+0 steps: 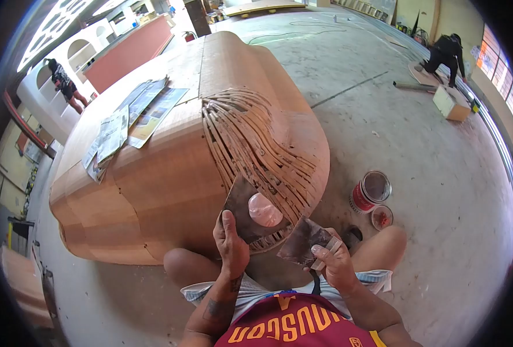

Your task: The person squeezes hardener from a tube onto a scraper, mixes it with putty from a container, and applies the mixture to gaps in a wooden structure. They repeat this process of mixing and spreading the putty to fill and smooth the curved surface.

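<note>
My left hand [233, 248] grips the lower left edge of a dark flat board [238, 209], thumb on top. A smooth mound of pink putty [264, 209] sits on that board. My right hand [336, 265] is closed around a putty spreader [301, 242], a wide dark smeared blade with a pale strip at the gripped end. The spreader is apart from the putty, to its lower right. Just beyond both tools rises a large curved wooden form [152, 211]; narrow curved wooden strips [250, 141] with gaps between them cover its near corner.
Folded newspapers [143, 113] lie on the form. To my right stand an opened red-labelled can [360, 199] and a round lid [382, 217] on the concrete floor [430, 243]. One person [446, 55] crouches far right by a pale box [452, 104]; another [65, 84] stands far left.
</note>
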`<move>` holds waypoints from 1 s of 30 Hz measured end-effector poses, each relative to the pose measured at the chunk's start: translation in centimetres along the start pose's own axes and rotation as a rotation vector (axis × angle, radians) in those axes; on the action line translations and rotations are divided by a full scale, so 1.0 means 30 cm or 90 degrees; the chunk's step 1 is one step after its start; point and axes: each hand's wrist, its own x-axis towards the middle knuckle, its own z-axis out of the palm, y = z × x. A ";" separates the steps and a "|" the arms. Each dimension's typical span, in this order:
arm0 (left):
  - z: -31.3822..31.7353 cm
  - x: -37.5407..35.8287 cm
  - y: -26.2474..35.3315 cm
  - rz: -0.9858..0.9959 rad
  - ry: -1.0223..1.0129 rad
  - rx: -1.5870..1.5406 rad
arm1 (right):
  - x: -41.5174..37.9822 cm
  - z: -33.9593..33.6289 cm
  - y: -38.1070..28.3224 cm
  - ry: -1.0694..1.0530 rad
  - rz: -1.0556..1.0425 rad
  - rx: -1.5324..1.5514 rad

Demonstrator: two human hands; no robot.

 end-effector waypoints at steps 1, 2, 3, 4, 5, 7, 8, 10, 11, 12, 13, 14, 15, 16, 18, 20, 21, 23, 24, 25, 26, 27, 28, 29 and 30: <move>0.001 0.000 -0.005 0.009 0.008 0.010 | 0.003 0.011 0.002 0.006 -0.007 0.003; 0.002 0.000 -0.007 0.019 0.016 0.021 | 0.006 0.019 0.005 0.012 -0.014 0.006; 0.009 -0.003 0.001 0.013 0.017 0.004 | 0.009 0.019 0.012 0.009 -0.014 0.007; 0.018 -0.011 0.016 0.007 0.016 -0.014 | 0.012 0.015 0.025 0.008 -0.015 0.008; 0.024 -0.014 0.024 0.001 0.015 -0.031 | 0.014 0.014 0.032 0.007 -0.016 0.009; 0.024 -0.007 0.021 0.016 0.017 -0.036 | 0.014 0.030 0.019 0.005 0.005 0.011; 0.020 -0.005 0.022 0.022 0.019 -0.037 | 0.013 0.040 0.015 0.005 0.016 0.013; 0.024 0.006 0.036 0.042 0.029 -0.033 | 0.021 0.062 0.003 0.003 0.018 0.019; 0.025 0.006 0.040 0.047 0.035 -0.030 | 0.020 0.071 0.001 0.006 0.021 0.023; 0.016 0.008 0.036 0.055 0.033 -0.023 | 0.022 0.072 0.006 0.004 0.024 0.029; 0.001 0.017 0.030 0.064 0.029 -0.016 | 0.029 0.068 0.017 0.003 0.025 0.035; -0.007 0.023 0.025 0.075 0.023 -0.010 | 0.036 0.066 0.025 0.000 0.023 0.041; -0.001 0.021 0.032 0.075 0.026 -0.015 | 0.039 0.069 0.031 0.000 0.020 0.038; 0.008 0.016 0.046 0.076 0.030 -0.019 | 0.044 0.073 0.035 -0.002 0.017 0.034; 0.009 0.014 0.051 0.080 0.030 -0.017 | 0.059 0.076 0.051 -0.003 0.006 0.025; -0.003 0.011 0.047 0.083 0.022 -0.003 | 0.072 0.074 0.074 0.002 -0.007 0.015; 0.012 0.002 0.055 0.073 0.026 -0.014 | 0.069 0.078 0.073 0.000 0.006 0.023; 0.055 -0.021 0.080 0.049 0.030 -0.036 | 0.063 0.085 0.067 0.000 0.030 0.040; 0.057 -0.029 0.078 0.062 0.012 0.017 | 0.064 0.090 0.069 0.004 0.011 0.037; 0.054 -0.044 0.074 0.077 -0.008 0.071 | 0.068 0.096 0.074 0.007 -0.009 0.035; 0.048 -0.058 0.070 0.092 -0.027 0.125 | 0.070 0.098 0.079 0.009 -0.029 0.033; 0.039 -0.072 0.066 0.090 -0.049 0.166 | 0.068 0.086 0.085 0.004 -0.024 0.039; 0.028 -0.087 0.061 0.088 -0.071 0.207 | 0.064 0.068 0.092 -0.002 -0.019 0.044; 0.020 -0.098 0.058 0.086 -0.092 0.248 | 0.060 0.057 0.098 -0.008 -0.014 0.050; 0.023 -0.104 0.055 0.095 -0.110 0.279 | 0.062 0.060 0.105 0.010 -0.024 0.063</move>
